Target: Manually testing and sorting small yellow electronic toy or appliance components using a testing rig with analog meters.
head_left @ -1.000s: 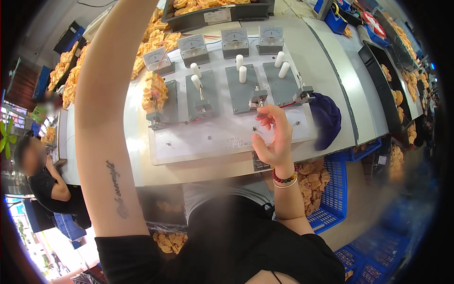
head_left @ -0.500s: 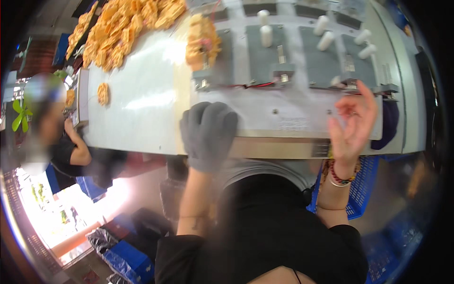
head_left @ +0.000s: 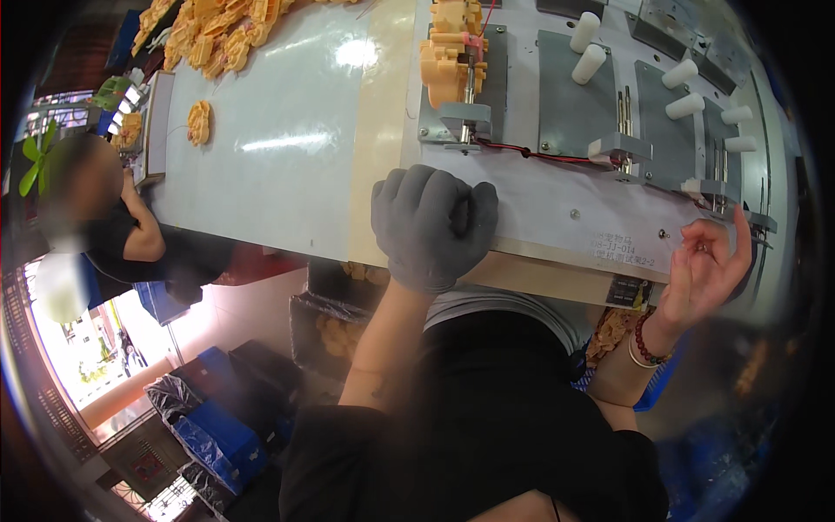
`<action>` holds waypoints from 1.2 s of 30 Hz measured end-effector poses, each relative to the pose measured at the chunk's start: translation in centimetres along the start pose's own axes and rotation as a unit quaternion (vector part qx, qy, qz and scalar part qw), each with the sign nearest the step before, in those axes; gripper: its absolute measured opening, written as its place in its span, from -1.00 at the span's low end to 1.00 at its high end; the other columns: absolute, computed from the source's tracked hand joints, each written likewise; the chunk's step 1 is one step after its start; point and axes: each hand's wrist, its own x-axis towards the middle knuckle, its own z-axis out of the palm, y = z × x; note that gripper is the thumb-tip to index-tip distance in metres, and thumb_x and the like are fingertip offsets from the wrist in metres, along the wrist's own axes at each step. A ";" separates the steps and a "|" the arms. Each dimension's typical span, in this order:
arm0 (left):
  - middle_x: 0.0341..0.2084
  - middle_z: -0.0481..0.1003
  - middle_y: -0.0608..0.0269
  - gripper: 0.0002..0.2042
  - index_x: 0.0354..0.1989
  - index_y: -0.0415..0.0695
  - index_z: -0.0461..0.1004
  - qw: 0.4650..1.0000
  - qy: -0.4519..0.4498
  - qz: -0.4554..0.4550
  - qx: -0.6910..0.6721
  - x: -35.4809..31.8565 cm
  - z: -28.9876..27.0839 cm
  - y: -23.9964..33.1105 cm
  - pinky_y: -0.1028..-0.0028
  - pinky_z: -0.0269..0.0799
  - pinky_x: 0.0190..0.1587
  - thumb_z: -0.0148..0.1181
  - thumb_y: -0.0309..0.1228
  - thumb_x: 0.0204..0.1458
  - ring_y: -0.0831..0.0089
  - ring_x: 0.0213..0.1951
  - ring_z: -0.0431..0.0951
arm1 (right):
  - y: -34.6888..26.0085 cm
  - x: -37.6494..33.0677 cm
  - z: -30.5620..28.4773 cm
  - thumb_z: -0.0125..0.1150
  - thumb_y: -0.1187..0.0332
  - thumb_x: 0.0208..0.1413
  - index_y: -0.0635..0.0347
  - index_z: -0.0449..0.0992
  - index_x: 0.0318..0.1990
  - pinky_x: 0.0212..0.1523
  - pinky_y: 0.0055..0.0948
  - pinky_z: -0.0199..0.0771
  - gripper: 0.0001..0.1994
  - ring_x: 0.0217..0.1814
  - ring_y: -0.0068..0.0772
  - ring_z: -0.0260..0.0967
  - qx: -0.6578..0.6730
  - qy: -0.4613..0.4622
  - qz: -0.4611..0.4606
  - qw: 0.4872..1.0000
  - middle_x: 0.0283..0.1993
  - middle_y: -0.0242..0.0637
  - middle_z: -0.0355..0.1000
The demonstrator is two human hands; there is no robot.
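My left hand (head_left: 432, 228), in a grey glove, is curled into a fist over the front edge of the test board; whatever may be inside it is hidden. My bare right hand (head_left: 703, 277) hovers by the board's right front corner. Its index finger points up, the other fingers are half bent and apart, and it holds nothing that I can see. Ahead of the left fist, a yellow plastic housing (head_left: 445, 74) sits in the leftmost fixture, against a metal clamp block (head_left: 464, 117). Beside it are grey plates (head_left: 561, 109) with white pegs (head_left: 589, 63) and another clamp (head_left: 619, 150).
A red and black wire (head_left: 548, 157) runs between the clamps. Yellow housings lie in a pile (head_left: 213, 39) at the far left, with a single housing (head_left: 199, 123) nearer. Another person (head_left: 139, 230) sits at the left. A blue basket (head_left: 665, 378) stands below my right arm.
The view has turned, so the board and both hands sit farther right in the picture. The left fist stays closed near the board's front edge; the right hand remains by the right-hand clamps.
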 end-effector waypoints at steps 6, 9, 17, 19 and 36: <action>-0.74 0.20 0.40 -0.73 -0.70 0.00 0.23 1.000 0.005 0.001 -0.012 -0.1 0.0 0.1 0.38 0.09 -0.50 0.28 -0.49 -0.29 0.36 -0.64 0.22 | 0.3 -0.1 -0.1 0.21 0.45 -0.09 0.43 -0.04 0.31 -0.25 -0.59 0.16 -0.21 -0.31 -0.53 0.20 0.003 0.005 -0.003 1.000 -0.30 -0.17 0.37; -0.74 0.20 0.39 -0.74 -0.70 -0.01 0.24 1.000 0.005 -0.002 -0.011 0.0 -0.1 0.2 0.39 0.10 -0.50 0.29 -0.50 -0.30 0.36 -0.64 0.22 | 0.2 0.0 -0.1 0.22 0.44 -0.10 0.43 -0.03 0.31 -0.27 -0.60 0.15 -0.21 -0.32 -0.54 0.20 0.004 0.005 -0.005 1.000 -0.31 -0.17 0.38; -0.72 0.23 0.36 -0.76 -0.68 -0.03 0.26 1.000 0.000 -0.007 -0.020 -0.3 0.1 0.2 0.38 0.12 -0.49 0.28 -0.53 -0.31 0.34 -0.63 0.22 | 0.3 -0.1 -0.2 0.26 0.41 -0.12 0.43 0.01 0.29 -0.28 -0.61 0.13 -0.21 -0.33 -0.57 0.19 -0.004 0.008 -0.002 1.000 -0.32 -0.20 0.38; -0.70 0.26 0.36 -0.77 -0.66 -0.04 0.29 1.000 0.000 -0.015 -0.021 -0.2 -0.2 0.3 0.36 0.15 -0.47 0.30 -0.52 -0.30 0.32 -0.60 0.25 | 0.1 0.0 0.0 0.26 0.40 -0.12 0.42 0.02 0.28 -0.28 -0.61 0.13 -0.21 -0.34 -0.58 0.18 0.007 0.009 0.001 1.000 -0.33 -0.20 0.38; -0.47 0.47 0.29 -0.89 -0.48 -0.05 0.49 0.981 -0.193 0.013 -0.014 2.5 -2.8 -1.5 0.25 0.37 -0.26 0.30 -0.41 -0.17 0.15 -0.35 0.43 | 0.3 -0.4 -0.2 0.27 0.41 -0.12 0.40 0.01 0.28 -0.29 -0.63 0.13 -0.21 -0.38 -0.60 0.15 0.003 0.006 0.004 1.000 -0.34 -0.23 0.38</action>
